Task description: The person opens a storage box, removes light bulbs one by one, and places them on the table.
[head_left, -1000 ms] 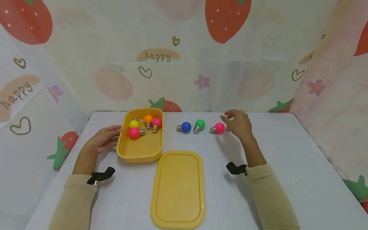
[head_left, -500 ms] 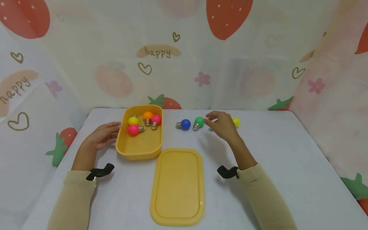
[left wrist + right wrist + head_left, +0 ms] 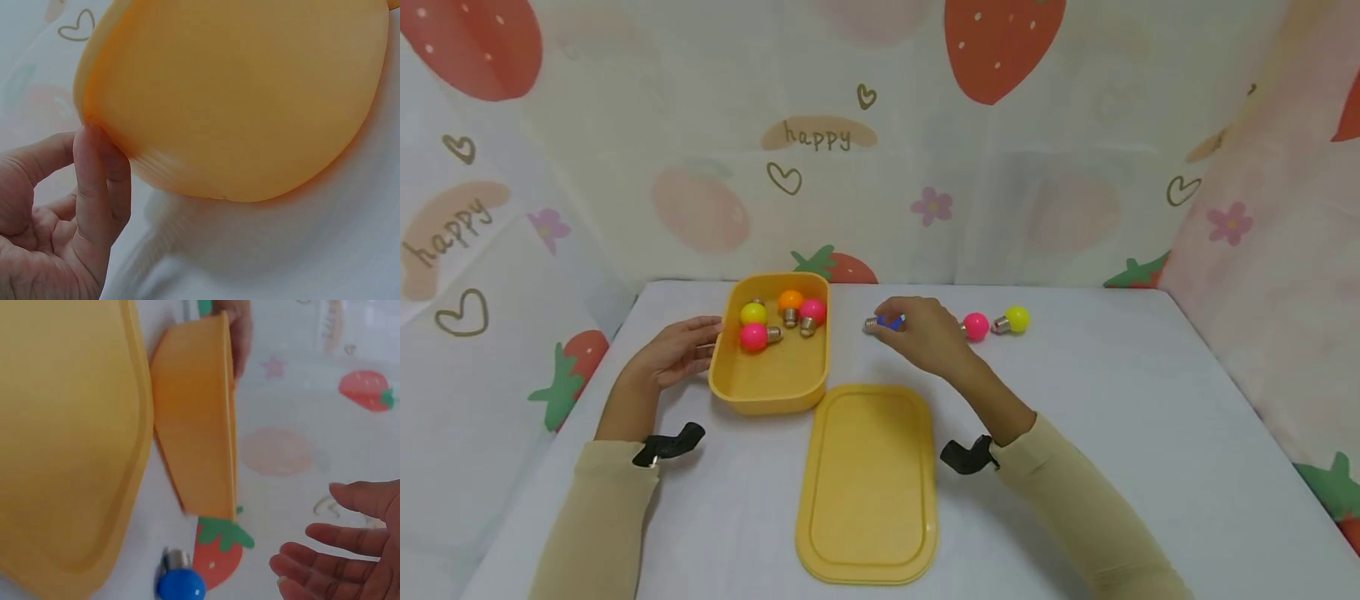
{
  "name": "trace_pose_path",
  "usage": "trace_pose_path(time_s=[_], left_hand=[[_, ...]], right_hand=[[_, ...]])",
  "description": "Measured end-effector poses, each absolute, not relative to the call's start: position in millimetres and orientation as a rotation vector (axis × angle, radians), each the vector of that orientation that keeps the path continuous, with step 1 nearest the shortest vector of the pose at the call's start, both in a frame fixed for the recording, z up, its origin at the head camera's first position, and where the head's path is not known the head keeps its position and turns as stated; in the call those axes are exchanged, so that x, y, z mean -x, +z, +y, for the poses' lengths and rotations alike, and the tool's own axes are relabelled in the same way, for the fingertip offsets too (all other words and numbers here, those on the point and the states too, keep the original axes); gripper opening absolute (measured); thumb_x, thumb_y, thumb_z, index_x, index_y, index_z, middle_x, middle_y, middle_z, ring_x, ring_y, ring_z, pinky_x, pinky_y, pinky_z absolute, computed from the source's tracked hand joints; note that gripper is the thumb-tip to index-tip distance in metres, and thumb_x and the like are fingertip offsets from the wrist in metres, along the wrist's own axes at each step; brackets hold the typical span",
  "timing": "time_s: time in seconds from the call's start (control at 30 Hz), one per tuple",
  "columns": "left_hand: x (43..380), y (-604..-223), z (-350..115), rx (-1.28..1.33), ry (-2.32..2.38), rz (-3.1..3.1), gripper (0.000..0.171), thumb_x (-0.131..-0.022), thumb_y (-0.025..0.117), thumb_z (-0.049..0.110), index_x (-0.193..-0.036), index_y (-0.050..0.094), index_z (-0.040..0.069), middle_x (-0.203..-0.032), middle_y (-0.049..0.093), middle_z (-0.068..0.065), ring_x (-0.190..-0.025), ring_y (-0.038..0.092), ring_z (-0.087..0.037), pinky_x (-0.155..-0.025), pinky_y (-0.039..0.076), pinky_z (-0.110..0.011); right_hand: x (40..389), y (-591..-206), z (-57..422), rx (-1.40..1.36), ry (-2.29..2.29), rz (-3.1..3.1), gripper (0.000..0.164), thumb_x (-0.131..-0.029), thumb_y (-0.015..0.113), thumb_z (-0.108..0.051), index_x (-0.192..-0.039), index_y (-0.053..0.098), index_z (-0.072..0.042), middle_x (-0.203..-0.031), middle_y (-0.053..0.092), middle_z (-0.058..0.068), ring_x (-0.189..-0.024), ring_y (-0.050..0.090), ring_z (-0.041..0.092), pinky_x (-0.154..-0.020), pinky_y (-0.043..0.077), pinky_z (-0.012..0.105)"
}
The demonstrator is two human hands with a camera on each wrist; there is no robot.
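Observation:
In the head view, a yellow box holds several coloured light bulbs, among them a pink bulb and an orange bulb. Against the box's left wall rest the extended fingertips of my left hand; the left wrist view shows them touching its outside. My right hand is over the blue bulb, partly covering it in the head view. From the right wrist, the fingers look spread and apart from the blue bulb, with nothing between them. The green bulb is hidden behind this hand.
A yellow lid lies flat in front, by the box's lower right corner. To the right of my right hand lie another pink bulb and a yellow bulb. A strawberry-print curtain stands behind the white table.
My right hand has moved left along the row, from beside the right-hand bulbs, past the green bulb, to the blue one. My left hand and the box have stayed in place.

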State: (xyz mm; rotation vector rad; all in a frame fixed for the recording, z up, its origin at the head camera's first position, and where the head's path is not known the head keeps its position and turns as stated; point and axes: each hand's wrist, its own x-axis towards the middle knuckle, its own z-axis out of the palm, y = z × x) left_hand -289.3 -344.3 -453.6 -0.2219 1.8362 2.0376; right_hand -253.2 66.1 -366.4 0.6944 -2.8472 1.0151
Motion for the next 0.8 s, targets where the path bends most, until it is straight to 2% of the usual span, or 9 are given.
trace_pose_path(time_s=[0.23, 0.47, 0.7, 0.8], left_hand=[[288, -451, -343, 0.238, 2.036, 1.844, 0.033, -0.103, 0.062, 0.024, -0.131, 0.049, 0.012, -0.101, 0.068, 0.002, -0.083, 0.066, -0.012, -0.076, 0.060, -0.024], [288, -451, -344, 0.229, 2.026, 1.857, 0.040, -0.104, 0.060, 0.024, -0.137, 0.046, 0.010, -0.104, 0.067, 0.001, -0.085, 0.065, -0.013, -0.078, 0.060, -0.024], [288, -451, -344, 0.227, 2.004, 1.874, 0.050, -0.102, 0.063, 0.027, -0.144, 0.042, 0.007, -0.107, 0.066, 0.001, -0.089, 0.064, -0.013, -0.083, 0.059, -0.025], [289, -451, -344, 0.238, 1.995, 1.879, 0.056, -0.102, 0.063, 0.028, -0.148, 0.038, 0.006, -0.107, 0.066, 0.001, -0.090, 0.064, -0.013, -0.083, 0.059, -0.024]], right_hand=[[255, -353, 25, -0.934, 0.894, -2.882, 0.032, -0.096, 0.071, -0.034, -0.120, 0.072, -0.012, -0.111, 0.073, 0.005, -0.086, 0.065, 0.016, -0.069, 0.055, 0.027], [271, -352, -7, -1.164, 0.872, -2.825, 0.031, -0.096, 0.072, -0.031, -0.118, 0.072, -0.010, -0.111, 0.073, 0.002, -0.088, 0.064, 0.015, -0.073, 0.054, 0.023], [287, -360, -31, -1.223, 0.827, -2.868, 0.026, -0.095, 0.074, -0.029, -0.115, 0.072, -0.011, -0.107, 0.072, 0.000, -0.090, 0.061, 0.014, -0.077, 0.052, 0.022], [293, -362, -42, -1.253, 0.789, -2.882, 0.029, -0.096, 0.073, -0.028, -0.119, 0.071, -0.011, -0.105, 0.071, -0.002, -0.092, 0.060, 0.014, -0.079, 0.051, 0.021]])
